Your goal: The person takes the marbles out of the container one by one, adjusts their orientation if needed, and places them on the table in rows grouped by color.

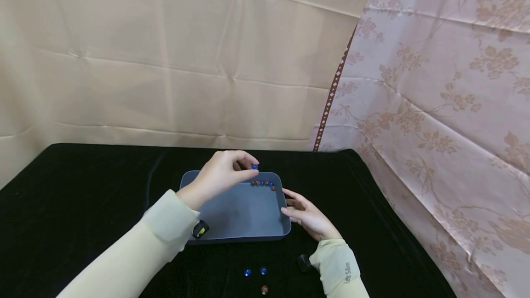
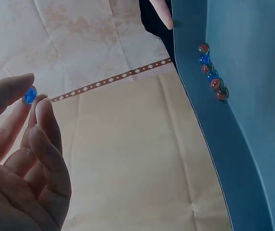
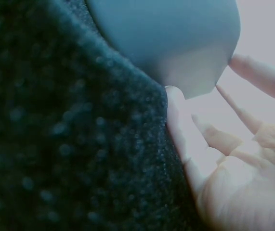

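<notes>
My left hand (image 1: 223, 174) pinches a blue glass marble (image 2: 29, 95) between thumb and fingertips, above the far wall of a grey-blue rectangular tray (image 1: 244, 224). Inside the tray, a row of several red-brown and blue marbles (image 2: 208, 68) runs along the far wall toward the right corner. My right hand (image 1: 308, 215) rests its extended fingertips against the tray's right outer side. In the right wrist view, the fingers (image 3: 260, 77) reach to the tray's wall (image 3: 195, 72), with the thumb low beside it.
Two blue marbles (image 1: 263, 271) and a red-brown marble (image 1: 264, 290) lie on the black cloth (image 1: 352, 224) in front of the tray. Behind the table hangs a cream curtain (image 1: 165, 59); a floral pink curtain (image 1: 447, 105) hangs at the right.
</notes>
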Demonstrator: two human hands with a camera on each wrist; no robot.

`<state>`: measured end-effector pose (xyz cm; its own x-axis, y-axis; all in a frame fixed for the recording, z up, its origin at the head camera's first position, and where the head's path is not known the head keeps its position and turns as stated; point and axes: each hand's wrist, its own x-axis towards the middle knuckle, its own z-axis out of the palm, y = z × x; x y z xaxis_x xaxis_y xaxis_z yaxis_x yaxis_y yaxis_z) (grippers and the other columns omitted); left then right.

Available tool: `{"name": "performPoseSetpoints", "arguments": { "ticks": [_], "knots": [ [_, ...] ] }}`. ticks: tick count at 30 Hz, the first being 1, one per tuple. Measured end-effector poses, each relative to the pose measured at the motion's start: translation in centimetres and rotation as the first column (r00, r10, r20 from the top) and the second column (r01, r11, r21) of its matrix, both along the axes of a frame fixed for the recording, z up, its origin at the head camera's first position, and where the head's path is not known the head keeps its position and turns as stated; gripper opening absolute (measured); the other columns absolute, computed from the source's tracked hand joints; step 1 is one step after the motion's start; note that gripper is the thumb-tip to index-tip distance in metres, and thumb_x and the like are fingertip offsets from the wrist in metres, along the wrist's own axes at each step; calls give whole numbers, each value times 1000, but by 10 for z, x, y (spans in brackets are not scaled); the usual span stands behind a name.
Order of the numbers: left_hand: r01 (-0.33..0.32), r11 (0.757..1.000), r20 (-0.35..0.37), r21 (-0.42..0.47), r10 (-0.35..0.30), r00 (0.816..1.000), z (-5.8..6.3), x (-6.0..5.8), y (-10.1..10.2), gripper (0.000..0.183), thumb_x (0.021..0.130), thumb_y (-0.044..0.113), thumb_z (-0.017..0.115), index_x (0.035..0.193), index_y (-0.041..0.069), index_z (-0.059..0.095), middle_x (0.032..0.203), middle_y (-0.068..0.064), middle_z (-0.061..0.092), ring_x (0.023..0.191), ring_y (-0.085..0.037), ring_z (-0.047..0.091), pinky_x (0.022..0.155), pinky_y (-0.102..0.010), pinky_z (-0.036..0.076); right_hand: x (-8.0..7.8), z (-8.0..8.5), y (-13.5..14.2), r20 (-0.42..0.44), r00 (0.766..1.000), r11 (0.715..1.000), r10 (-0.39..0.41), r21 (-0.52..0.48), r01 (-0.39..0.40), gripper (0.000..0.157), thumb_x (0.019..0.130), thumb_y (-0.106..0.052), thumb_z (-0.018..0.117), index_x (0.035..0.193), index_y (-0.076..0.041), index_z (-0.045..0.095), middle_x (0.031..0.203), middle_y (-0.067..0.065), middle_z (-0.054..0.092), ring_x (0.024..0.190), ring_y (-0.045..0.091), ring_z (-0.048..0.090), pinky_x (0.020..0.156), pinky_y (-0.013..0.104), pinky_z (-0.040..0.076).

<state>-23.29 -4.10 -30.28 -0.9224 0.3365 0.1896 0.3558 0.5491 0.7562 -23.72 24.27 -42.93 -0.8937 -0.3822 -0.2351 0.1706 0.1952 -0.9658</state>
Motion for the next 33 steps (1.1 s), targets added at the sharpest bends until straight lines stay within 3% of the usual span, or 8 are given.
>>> {"name": "performPoseSetpoints", "arguments": {
  "ticks": [15,21,33],
  "knots": [
    [28,999,17,42,-29,999,-11,20,-6,20,91,29,72,109,22,72,96,5,70,78,-13,60,66,-31,50,0,0,-1,0,1000,1000,-10,12,10,65,99,-22,58,156,-18,27,157,27,28,135,36,47,111,46,41],
    [46,997,55,64,-49,997,-19,28,-6,17,91,29,72,106,21,73,95,6,70,80,-12,60,69,-30,49,0,0,-1,11,1000,1000,-24,0,24,64,99,-20,57,156,-19,27,156,26,29,133,36,50,111,46,40],
    [70,996,89,61,-76,993,-33,44,-10,16,90,34,72,102,24,73,94,8,69,80,-10,61,68,-29,50,0,-1,1,1,1000,1000,6,-3,-6,65,100,-19,55,157,-17,24,157,28,25,134,37,48,111,44,41]
  ]
}}
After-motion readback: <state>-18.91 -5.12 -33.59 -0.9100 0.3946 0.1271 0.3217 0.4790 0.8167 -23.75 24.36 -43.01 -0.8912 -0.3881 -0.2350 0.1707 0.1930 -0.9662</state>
